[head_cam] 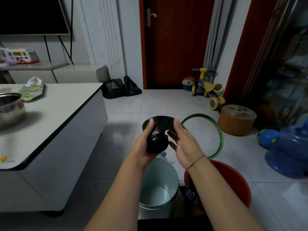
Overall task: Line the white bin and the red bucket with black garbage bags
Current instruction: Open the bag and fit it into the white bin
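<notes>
Step in hand, as judged: freeing one bag. The left hand (143, 147) grips the black bag roll (157, 140) above the unlined white bin (173, 179). The right hand (185, 144) has its fingers spread and its thumb at the loose end; whether it pinches cannot be told. The red bucket (233, 177) stands just beside. Next move calls for tearing off and opening a bag.

1 head-worn wide-angle camera looks forward and down at floor (126, 104).

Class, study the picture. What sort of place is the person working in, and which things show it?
Probably a home living room: a television sits over a low cabinet, a child's tricycle and ball sit by the red door, and a white coffee table stands nearby.
</notes>
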`<state>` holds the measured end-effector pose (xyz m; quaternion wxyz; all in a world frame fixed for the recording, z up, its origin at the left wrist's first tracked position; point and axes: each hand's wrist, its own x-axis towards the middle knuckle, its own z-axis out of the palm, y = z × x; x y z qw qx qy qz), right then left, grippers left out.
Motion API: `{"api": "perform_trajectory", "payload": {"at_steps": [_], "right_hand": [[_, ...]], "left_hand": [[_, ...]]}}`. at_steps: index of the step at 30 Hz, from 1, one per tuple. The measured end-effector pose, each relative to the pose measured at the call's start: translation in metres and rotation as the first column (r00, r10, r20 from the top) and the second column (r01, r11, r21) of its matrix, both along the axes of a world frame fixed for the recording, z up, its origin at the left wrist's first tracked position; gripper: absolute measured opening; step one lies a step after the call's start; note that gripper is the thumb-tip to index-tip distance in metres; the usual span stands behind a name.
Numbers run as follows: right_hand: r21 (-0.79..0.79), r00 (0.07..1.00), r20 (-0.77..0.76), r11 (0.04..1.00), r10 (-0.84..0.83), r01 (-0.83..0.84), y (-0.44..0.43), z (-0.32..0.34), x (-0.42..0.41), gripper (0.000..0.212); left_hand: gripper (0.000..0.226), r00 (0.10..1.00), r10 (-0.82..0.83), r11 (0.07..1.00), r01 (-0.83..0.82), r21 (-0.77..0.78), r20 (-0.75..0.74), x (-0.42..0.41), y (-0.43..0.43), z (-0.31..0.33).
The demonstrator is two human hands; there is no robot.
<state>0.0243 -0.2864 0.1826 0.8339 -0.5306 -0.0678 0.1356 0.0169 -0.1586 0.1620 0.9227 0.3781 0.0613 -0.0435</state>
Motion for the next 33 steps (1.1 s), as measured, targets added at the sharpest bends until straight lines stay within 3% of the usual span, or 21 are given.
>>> {"api": "perform_trajectory", "payload": {"at_steps": [2, 5, 7, 9, 11, 14, 17, 26, 33], "right_hand": [[-0.033, 0.998, 0.055, 0.999, -0.026, 0.028, 0.011, 0.000, -0.004, 0.046], [-0.105, 0.986, 0.092, 0.983, -0.142, 0.152, 0.017, -0.003, -0.001, 0.022], [-0.162, 0.961, 0.127, 0.951, -0.244, 0.263, 0.016, -0.007, 0.002, 0.023], [-0.168, 0.938, 0.134, 0.925, -0.321, 0.340, 0.015, -0.010, 0.006, 0.029], [-0.140, 0.925, 0.139, 0.918, -0.354, 0.372, 0.013, -0.011, 0.008, 0.031], [-0.133, 0.906, 0.161, 0.901, -0.391, 0.412, 0.012, -0.011, 0.010, 0.032], [-0.141, 0.899, 0.160, 0.892, -0.408, 0.430, 0.014, -0.013, 0.011, 0.034], [-0.134, 0.860, 0.152, 0.852, -0.487, 0.506, 0.003, -0.012, 0.019, 0.034], [-0.047, 0.825, -0.010, 0.824, -0.565, 0.564, -0.022, -0.011, 0.030, 0.029]], "left_hand": [[0.045, 0.999, -0.044, 0.991, 0.046, 0.127, -0.014, -0.002, -0.004, 0.002], [0.052, 0.997, -0.067, 0.986, 0.073, 0.152, -0.045, -0.004, -0.008, 0.003], [0.054, 0.996, -0.071, 0.988, 0.077, 0.134, -0.047, -0.005, -0.008, 0.004], [0.055, 0.995, -0.074, 0.996, 0.077, 0.035, -0.070, -0.006, -0.007, 0.003], [0.065, 0.989, -0.108, 0.983, 0.092, -0.160, -0.096, -0.009, -0.005, 0.004], [0.082, 0.982, -0.183, 0.898, 0.146, -0.415, -0.049, -0.011, -0.005, 0.006], [0.093, 0.978, -0.207, 0.847, 0.186, -0.498, 0.013, -0.010, -0.006, 0.004], [0.070, 0.993, -0.118, 0.865, 0.102, -0.491, -0.002, -0.007, -0.001, -0.001], [0.062, 0.999, -0.047, 0.886, 0.040, -0.463, -0.004, -0.010, 0.012, 0.002]]}}
